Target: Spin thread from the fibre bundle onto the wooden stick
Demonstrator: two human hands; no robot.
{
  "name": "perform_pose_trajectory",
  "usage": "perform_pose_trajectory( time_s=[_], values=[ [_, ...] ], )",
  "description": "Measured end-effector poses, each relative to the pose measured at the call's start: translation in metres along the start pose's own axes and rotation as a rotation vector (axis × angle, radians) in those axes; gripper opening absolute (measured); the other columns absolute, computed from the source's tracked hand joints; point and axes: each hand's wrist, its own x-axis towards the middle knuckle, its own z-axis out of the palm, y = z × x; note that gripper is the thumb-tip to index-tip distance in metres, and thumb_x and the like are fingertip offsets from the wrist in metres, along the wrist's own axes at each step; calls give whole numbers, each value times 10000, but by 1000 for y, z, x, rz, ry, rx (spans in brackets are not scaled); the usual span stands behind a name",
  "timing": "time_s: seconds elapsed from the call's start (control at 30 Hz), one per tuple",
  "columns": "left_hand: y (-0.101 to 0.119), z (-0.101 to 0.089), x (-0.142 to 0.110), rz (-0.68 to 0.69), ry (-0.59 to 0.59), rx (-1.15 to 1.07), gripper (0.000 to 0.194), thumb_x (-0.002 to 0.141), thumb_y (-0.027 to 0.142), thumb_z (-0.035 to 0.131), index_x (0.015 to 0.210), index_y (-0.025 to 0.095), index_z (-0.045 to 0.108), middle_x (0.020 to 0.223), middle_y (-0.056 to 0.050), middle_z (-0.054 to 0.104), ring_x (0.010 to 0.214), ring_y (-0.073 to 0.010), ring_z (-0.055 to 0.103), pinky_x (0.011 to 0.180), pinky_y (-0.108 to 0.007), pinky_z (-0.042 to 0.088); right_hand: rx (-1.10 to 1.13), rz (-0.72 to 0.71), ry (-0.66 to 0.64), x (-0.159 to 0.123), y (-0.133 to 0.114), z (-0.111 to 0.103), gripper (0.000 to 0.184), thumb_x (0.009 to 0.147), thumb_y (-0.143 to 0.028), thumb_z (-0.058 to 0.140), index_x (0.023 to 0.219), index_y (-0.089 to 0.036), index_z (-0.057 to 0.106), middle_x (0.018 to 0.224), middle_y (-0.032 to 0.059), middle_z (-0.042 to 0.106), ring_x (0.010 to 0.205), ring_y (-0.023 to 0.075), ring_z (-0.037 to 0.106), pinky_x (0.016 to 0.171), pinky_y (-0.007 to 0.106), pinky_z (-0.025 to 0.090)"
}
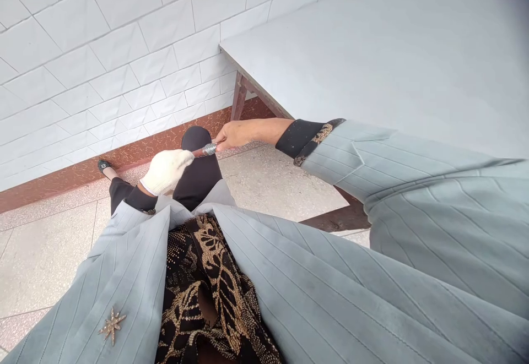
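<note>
the work item is a reddish-brown rod [199, 152], wound near one end with a silver-grey wire coil [209, 149]. it is located between the two hands, in front of the body and over a dark trouser leg [197, 179], near the corner of the counter [372, 61].

left grip [167, 171]: covered by an off-white knit glove; closed and clamped on the plain end of the rod. the gloved fingers hide that end, so its shape and full length cannot be read.

right grip [231, 134]: bare; thumb and fingers drawn together on the wire-wound end, just beside the coil. the fingers cover the tip of the rod – a thin dark part shows between them, too small to identify.

the counter has a pale top and a reddish-brown frame; its top is cut off by the right and upper picture edges, and the right sleeve [343, 155] covers part of its near edge. behind stands a white tiled wall [124, 44] with a red-brown baseboard [53, 188]. one black shoe [104, 166] shows on the speckled floor [53, 254] – the other foot is not visible. a star-shaped brooch [112, 325] is on the pale blue-grey jacket [132, 281].
</note>
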Motion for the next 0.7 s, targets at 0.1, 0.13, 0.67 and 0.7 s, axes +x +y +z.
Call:
perform_pose_trajectory(
  time_s=[0.1, 0.13, 0.67, 0.7],
  values=[
    [-6, -3, 2, -1, 46, -15, 286, 996, 229, 447, 1058, 206, 725, 1030, -72, 759, 938, -214, 700, 858, -328, 502, 5, -18, -358, -2, -3, 3, 319, 877, -455, 728, 999, -164, 775, 635, -23, 528, 588, 108, 443, 626, 283, 338],
    [-8, -4, 4, -25, 55, -51, 282, 992, 223, 452, 1059, 208, 725, 1050, -68, 761, 962, -213, 698, 880, -330, 503, 33, -44, -462, -4, -4, 4, 367, 867, -501, 737, 1005, -163, 769, 631, -31, 517, 584, 100, 439, 625, 274, 340],
    [16, 31, 8, -64, -205, -580, 253, 976, 280, 434, 939, 193, 669, 863, -6, 702, 812, -159, 643, 803, -282, 474, 345, 87, 342, -4, -2, -3, 260, 955, -393, 663, 1013, -153, 747, 671, 16, 581, 575, 112, 485, 590, 281, 357],
    [17, 27, 8, -41, -216, -526, 257, 980, 273, 431, 948, 195, 674, 913, -13, 724, 859, -168, 660, 831, -288, 477, 246, 136, 344, -3, -1, -3, 267, 950, -383, 663, 1052, -158, 765, 693, 28, 605, 601, 126, 514, 601, 289, 362]
  ],
)
